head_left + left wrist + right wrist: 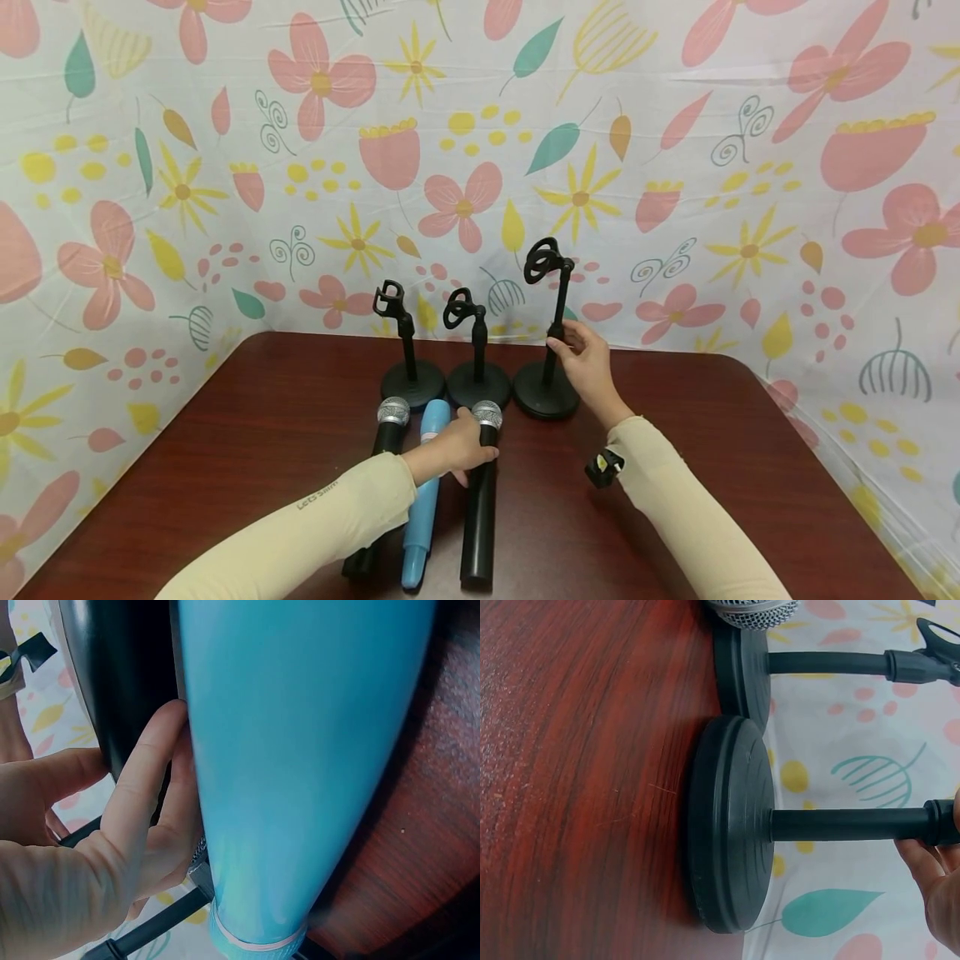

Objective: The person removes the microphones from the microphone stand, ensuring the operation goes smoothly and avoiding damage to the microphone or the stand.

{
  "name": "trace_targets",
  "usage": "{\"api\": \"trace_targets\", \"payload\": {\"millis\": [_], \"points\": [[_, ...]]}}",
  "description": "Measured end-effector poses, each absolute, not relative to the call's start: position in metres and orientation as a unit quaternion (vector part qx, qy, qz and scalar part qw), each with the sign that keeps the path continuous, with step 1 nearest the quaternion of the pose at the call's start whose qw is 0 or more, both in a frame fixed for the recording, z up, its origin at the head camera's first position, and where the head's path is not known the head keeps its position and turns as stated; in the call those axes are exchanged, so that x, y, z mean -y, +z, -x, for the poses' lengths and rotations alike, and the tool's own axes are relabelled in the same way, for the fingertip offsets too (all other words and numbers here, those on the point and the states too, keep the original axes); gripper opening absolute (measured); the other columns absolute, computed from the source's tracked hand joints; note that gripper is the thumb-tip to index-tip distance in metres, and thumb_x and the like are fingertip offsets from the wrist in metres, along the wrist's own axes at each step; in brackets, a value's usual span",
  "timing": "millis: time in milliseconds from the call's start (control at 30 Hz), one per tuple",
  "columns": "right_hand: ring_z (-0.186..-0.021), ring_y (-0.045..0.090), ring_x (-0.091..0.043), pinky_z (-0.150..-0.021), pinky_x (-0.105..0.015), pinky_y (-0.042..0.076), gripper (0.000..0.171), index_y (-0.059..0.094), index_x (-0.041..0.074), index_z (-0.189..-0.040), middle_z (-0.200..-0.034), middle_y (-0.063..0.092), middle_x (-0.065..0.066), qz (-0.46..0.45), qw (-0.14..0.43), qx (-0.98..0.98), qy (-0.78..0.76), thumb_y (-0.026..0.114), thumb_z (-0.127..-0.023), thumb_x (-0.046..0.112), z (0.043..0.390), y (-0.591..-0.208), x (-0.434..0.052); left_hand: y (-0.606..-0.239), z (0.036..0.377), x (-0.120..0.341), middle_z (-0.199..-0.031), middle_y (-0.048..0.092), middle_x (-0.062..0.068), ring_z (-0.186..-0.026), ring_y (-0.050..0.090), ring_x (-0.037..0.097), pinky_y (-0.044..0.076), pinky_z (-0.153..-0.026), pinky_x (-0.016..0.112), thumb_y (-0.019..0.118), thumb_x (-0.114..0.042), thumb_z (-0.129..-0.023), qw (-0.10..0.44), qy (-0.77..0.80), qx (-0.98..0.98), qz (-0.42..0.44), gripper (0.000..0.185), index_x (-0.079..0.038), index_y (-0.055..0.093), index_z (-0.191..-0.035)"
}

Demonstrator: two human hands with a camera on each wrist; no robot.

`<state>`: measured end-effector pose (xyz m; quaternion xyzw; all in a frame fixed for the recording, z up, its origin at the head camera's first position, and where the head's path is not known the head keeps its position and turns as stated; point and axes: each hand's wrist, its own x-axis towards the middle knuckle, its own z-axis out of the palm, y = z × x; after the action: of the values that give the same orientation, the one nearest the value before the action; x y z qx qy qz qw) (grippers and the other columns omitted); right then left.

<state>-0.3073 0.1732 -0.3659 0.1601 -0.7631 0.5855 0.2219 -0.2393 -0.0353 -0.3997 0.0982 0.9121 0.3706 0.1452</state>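
My left hand point(452, 447) grips the right-hand black microphone point(478, 525) just below its silver mesh head, thumb on one side and fingers on the other. That microphone lies on the table, its head toward the stands. Beside it lies a blue microphone point(422, 525), which fills much of the left wrist view and passes under my left forearm. The tallest black microphone stand point(546, 402) stands upright at the right of the row. Around the collar of its pole, my right hand point(588, 367) pinches with thumb and fingers; the round base point(731, 832) rests on the table.
Two shorter microphone stands, the middle one point(478, 387) and the left one point(412, 385), stand alongside with black clips on top. Another black microphone point(390, 433) lies at the left, partly under my sleeve. A flower-printed cloth point(465, 108) hangs behind the dark red table point(262, 433).
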Motion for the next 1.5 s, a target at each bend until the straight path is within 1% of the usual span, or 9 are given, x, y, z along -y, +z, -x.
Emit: {"api": "trace_targets", "payload": {"millis": [233, 433, 667, 833, 1000, 1133, 1267, 1367, 1500], "points": [[-0.102, 0.062, -0.045, -0.071, -0.011, 0.047, 0.034, 0.056, -0.014, -0.121, -0.108, 0.062, -0.032, -0.159, 0.231, 0.769, 0.575, 0.063, -0.089, -0.006, 0.309, -0.368, -0.174, -0.398, 0.238, 0.035, -0.073, 0.057, 0.026, -0.047, 0.064, 0.033, 0.052, -0.042, 0.033, 0.068, -0.01, -0.088, 0.153, 0.376, -0.908, -0.102, 0.075, 0.024, 0.019, -0.134], [-0.099, 0.062, -0.046, -0.068, -0.012, 0.047, 0.034, 0.056, -0.016, -0.121, -0.107, 0.062, -0.032, -0.157, 0.232, 0.769, 0.575, 0.062, -0.09, -0.006, 0.31, -0.371, -0.176, -0.398, 0.237, 0.035, -0.07, 0.056, 0.023, -0.047, 0.064, 0.033, 0.052, -0.041, 0.032, 0.068, -0.009, -0.088, 0.155, 0.385, -0.904, -0.1, 0.069, 0.023, 0.023, -0.13], [-0.102, 0.061, -0.045, -0.074, -0.013, 0.047, 0.033, 0.056, -0.016, -0.121, -0.108, 0.062, -0.032, -0.153, 0.236, 0.777, 0.564, 0.062, -0.09, -0.005, 0.311, -0.372, -0.176, -0.399, 0.237, 0.034, -0.073, 0.056, 0.024, -0.046, 0.064, 0.034, 0.052, -0.041, 0.034, 0.067, -0.01, -0.088, 0.155, 0.386, -0.904, -0.092, 0.066, 0.022, 0.025, -0.128], [-0.105, 0.061, -0.043, -0.077, -0.014, 0.047, 0.033, 0.057, -0.015, -0.12, -0.109, 0.061, -0.032, -0.151, 0.229, 0.774, 0.57, 0.062, -0.09, -0.006, 0.312, -0.371, -0.176, -0.4, 0.238, 0.034, -0.076, 0.057, 0.027, -0.046, 0.063, 0.033, 0.052, -0.041, 0.034, 0.067, -0.011, -0.088, 0.156, 0.379, -0.908, -0.089, 0.07, 0.023, 0.023, -0.13], [-0.106, 0.06, -0.043, -0.079, -0.013, 0.047, 0.033, 0.057, -0.015, -0.12, -0.109, 0.062, -0.032, -0.15, 0.228, 0.771, 0.575, 0.063, -0.09, -0.005, 0.317, -0.375, -0.178, -0.397, 0.24, 0.033, -0.075, 0.058, 0.027, -0.047, 0.064, 0.032, 0.052, -0.042, 0.035, 0.066, -0.014, -0.09, 0.149, 0.364, -0.915, -0.093, 0.079, 0.024, 0.015, -0.136], [-0.108, 0.061, -0.039, -0.079, -0.012, 0.047, 0.034, 0.057, -0.013, -0.121, -0.11, 0.063, -0.029, -0.149, 0.223, 0.771, 0.578, 0.064, -0.09, -0.001, 0.325, -0.383, -0.182, -0.39, 0.243, 0.034, -0.066, 0.059, 0.022, -0.048, 0.064, 0.03, 0.053, -0.046, 0.034, 0.064, -0.017, -0.092, 0.139, 0.342, -0.924, -0.099, 0.084, 0.023, 0.009, -0.14], [-0.109, 0.06, -0.04, -0.078, -0.012, 0.047, 0.035, 0.056, -0.014, -0.122, -0.111, 0.062, -0.03, -0.145, 0.21, 0.772, 0.582, 0.063, -0.091, -0.002, 0.321, -0.379, -0.181, -0.378, 0.249, 0.034, -0.062, 0.059, 0.016, -0.049, 0.063, 0.028, 0.052, -0.047, 0.033, 0.064, -0.021, -0.092, 0.122, 0.322, -0.934, -0.094, 0.084, 0.02, 0.01, -0.142], [-0.11, 0.059, -0.041, -0.079, -0.013, 0.047, 0.035, 0.056, -0.014, -0.123, -0.112, 0.061, -0.031, -0.144, 0.198, 0.772, 0.586, 0.063, -0.091, -0.002, 0.315, -0.373, -0.18, -0.367, 0.255, 0.033, -0.07, 0.063, 0.019, -0.055, 0.065, 0.03, 0.052, -0.051, 0.034, 0.064, -0.023, -0.092, 0.101, 0.311, -0.94, -0.096, 0.083, 0.019, 0.013, -0.142], [-0.113, 0.058, -0.04, -0.081, -0.014, 0.047, 0.036, 0.056, -0.012, -0.124, -0.113, 0.061, -0.03, -0.143, 0.188, 0.771, 0.591, 0.063, -0.091, -0.001, 0.315, -0.373, -0.181, -0.351, 0.262, 0.034, -0.091, 0.065, 0.026, -0.073, 0.066, 0.036, 0.053, -0.063, 0.041, 0.061, -0.025, -0.094, 0.049, 0.3, -0.945, -0.122, 0.075, 0.018, 0.021, -0.14]]}}
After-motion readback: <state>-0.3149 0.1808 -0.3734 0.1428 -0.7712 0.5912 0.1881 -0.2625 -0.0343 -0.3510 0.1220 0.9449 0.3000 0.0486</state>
